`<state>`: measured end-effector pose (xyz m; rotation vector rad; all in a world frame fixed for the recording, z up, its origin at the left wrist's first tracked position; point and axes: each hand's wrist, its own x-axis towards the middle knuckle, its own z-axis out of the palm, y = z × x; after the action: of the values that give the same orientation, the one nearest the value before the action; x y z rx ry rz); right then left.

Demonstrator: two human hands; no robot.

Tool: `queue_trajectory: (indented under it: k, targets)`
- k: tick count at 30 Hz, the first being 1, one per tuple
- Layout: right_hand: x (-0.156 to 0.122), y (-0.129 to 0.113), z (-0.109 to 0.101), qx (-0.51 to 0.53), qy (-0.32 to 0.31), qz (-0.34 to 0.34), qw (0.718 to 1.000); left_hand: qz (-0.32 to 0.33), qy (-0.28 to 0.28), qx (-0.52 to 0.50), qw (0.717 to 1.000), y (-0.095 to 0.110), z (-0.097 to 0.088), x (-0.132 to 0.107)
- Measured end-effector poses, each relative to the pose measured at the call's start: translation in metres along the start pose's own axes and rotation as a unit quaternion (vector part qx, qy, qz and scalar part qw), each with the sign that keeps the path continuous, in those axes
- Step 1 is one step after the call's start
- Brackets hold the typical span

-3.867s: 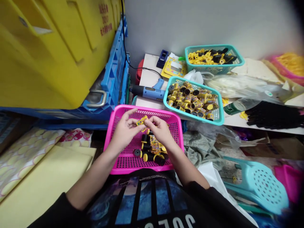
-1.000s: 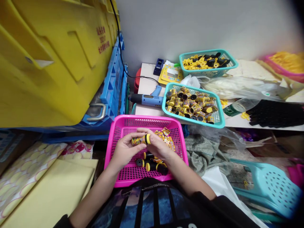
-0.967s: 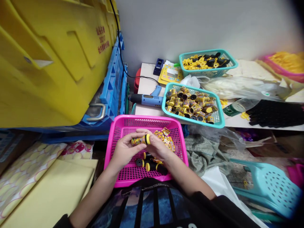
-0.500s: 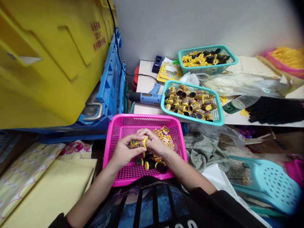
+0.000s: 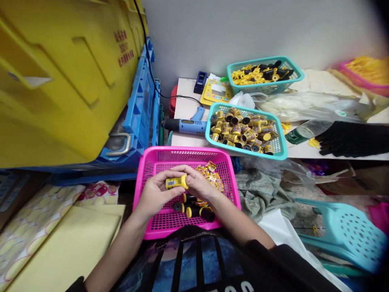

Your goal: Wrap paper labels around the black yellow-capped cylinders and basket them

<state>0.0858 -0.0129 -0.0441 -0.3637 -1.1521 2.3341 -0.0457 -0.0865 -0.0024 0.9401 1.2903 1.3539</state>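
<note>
A small yellow cylinder [image 5: 174, 182] with a printed label sleeve and a barcode lies sideways between my hands. My left hand [image 5: 154, 194] is closed round its left side, thumb below and fingers above. At the yellow end, the fingers of my right hand [image 5: 199, 184] are closed against it. Both hands are above a pink basket [image 5: 188, 150]. In the basket, loose printed label sleeves [image 5: 214, 178] are heaped at the right. Several black cylinders with yellow ends [image 5: 196, 211] lie nearer my body, partly behind my right wrist.
On the white table, a teal basket [image 5: 284, 152] holds labelled cylinders, beside a blue heat gun [image 5: 191, 126]. Another teal basket [image 5: 261, 87] behind holds black and yellow parts. Yellow and blue crates [image 5: 60, 93] stand left. A teal stool [image 5: 349, 227] is at the right.
The cylinder has been turned in my fingers, so its barcode side now faces up. My hands stay in nearly the same place above the basket.
</note>
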Motion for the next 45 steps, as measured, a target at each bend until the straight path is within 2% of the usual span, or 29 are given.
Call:
queue_trajectory:
  k: [5,11,14,17,19,20,21,22,24,26,27,28,29,30,31,33,34,35,36,38,39,42,45]
  targets:
    - [-0.003,0.007,-0.008,-0.029,-0.008,-0.044,0.999,-0.004,-0.008,0.001,1.000,-0.003,0.000,-0.003]
    - [-0.005,0.004,-0.011,-0.074,0.003,-0.044,0.996,0.021,-0.019,0.051,0.998,-0.006,-0.001,-0.003]
    - [-0.006,0.001,-0.007,-0.125,0.044,-0.056,0.990,0.097,-0.008,0.149,0.984,-0.006,-0.003,0.001]
    - [-0.010,-0.002,-0.002,-0.177,0.078,-0.085,0.977,0.201,0.026,0.261,0.944,-0.011,-0.004,0.005]
    - [-0.015,-0.012,-0.004,-0.248,0.095,-0.118,0.957,0.244,0.035,0.304,0.920,-0.016,-0.003,0.007]
    - [-0.018,-0.021,-0.007,-0.305,0.118,-0.144,0.934,0.250,0.036,0.316,0.914,-0.019,-0.002,0.007]
    - [-0.022,-0.034,-0.013,-0.370,0.156,-0.176,0.899,0.246,0.035,0.323,0.913,-0.022,-0.002,0.006]
    - [-0.027,-0.050,-0.020,-0.435,0.208,-0.212,0.850,0.235,0.037,0.325,0.915,-0.023,-0.002,0.006]
    - [-0.038,-0.089,-0.042,-0.524,0.344,-0.278,0.728,0.210,0.061,0.320,0.922,-0.024,-0.005,0.005]
    - [-0.048,-0.126,-0.068,-0.586,0.467,-0.281,0.600,0.195,0.098,0.311,0.925,-0.022,-0.013,0.005]
    - [-0.052,-0.139,-0.080,-0.622,0.491,-0.263,0.551,0.189,0.117,0.311,0.924,-0.021,-0.018,0.005]
    - [-0.055,-0.147,-0.090,-0.647,0.509,-0.246,0.512,0.175,0.129,0.318,0.923,-0.020,-0.024,0.006]
    - [-0.057,-0.148,-0.097,-0.660,0.515,-0.236,0.493,0.155,0.132,0.328,0.923,-0.021,-0.030,0.006]
    - [-0.058,-0.144,-0.099,-0.671,0.498,-0.218,0.504,0.131,0.121,0.340,0.923,-0.022,-0.035,0.006]
    - [-0.059,-0.135,-0.098,-0.684,0.457,-0.188,0.536,0.109,0.106,0.359,0.921,-0.023,-0.040,0.006]
    - [-0.058,-0.107,-0.086,-0.714,0.311,-0.087,0.622,0.078,0.093,0.408,0.905,-0.028,-0.048,0.005]
    - [-0.058,-0.091,-0.078,-0.731,0.219,-0.019,0.646,0.071,0.099,0.435,0.892,-0.031,-0.050,0.005]
    - [-0.057,-0.075,-0.071,-0.751,0.158,0.039,0.640,0.067,0.111,0.458,0.880,-0.034,-0.051,0.005]
    - [-0.057,-0.059,-0.066,-0.772,0.136,0.081,0.615,0.065,0.123,0.473,0.870,-0.036,-0.051,0.004]
    - [-0.059,-0.035,-0.060,-0.803,0.125,0.126,0.569,0.063,0.133,0.484,0.862,-0.041,-0.050,0.005]
    - [-0.060,-0.027,-0.059,-0.811,0.126,0.132,0.556,0.064,0.132,0.485,0.862,-0.042,-0.048,0.005]
    - [-0.064,-0.014,-0.065,-0.816,0.103,0.134,0.554,0.064,0.126,0.490,0.860,-0.045,-0.046,0.008]
    - [-0.067,-0.016,-0.072,-0.803,0.098,0.112,0.578,0.069,0.127,0.494,0.857,-0.041,-0.044,0.010]
